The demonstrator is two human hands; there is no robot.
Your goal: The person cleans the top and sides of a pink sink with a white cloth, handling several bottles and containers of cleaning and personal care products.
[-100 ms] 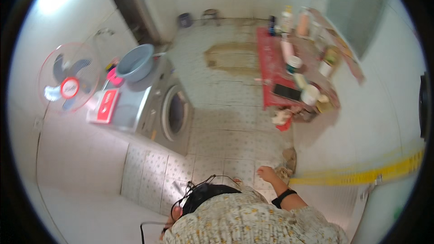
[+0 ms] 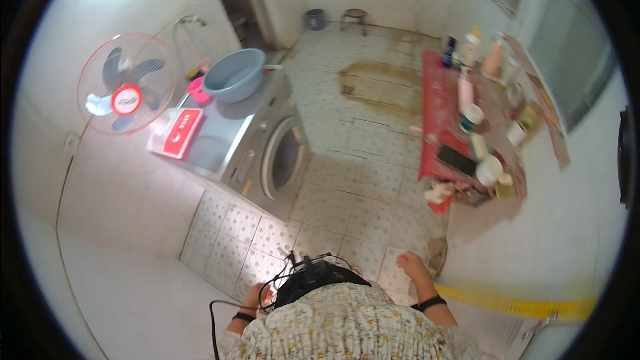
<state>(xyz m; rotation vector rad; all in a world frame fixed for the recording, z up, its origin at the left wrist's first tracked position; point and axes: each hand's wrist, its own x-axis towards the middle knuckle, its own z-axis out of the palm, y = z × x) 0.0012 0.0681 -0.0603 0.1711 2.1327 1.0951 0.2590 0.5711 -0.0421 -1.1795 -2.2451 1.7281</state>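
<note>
My right hand [image 2: 414, 265] hangs over the tiled floor at the lower middle, its fingers loosely curled with nothing visible in them. A black band [image 2: 430, 303] circles that wrist. My left hand [image 2: 255, 295] is low at my other side, beside a black pouch-like item [image 2: 312, 279] with looping black cables [image 2: 273, 285] at my waist. One cable crosses near its fingers, which are small and partly covered, so I cannot make out a grip. Another black band [image 2: 244, 317] is on the left wrist. Both hands are apart from the furniture.
A washing machine [image 2: 283, 157] stands left, bearing a blue basin [image 2: 235, 80] and a red-and-white box [image 2: 183, 135]. Beside it is a fan [image 2: 127, 100]. Right is a red table [image 2: 437, 110] with bottles and a phone [image 2: 457, 160]. A stool [image 2: 354, 15] and bucket [image 2: 315, 20] stand far back.
The view has swung, so the room's things sit farther right in the picture. More of my left hand and its wristband shows. My right hand stays loosely curled.
</note>
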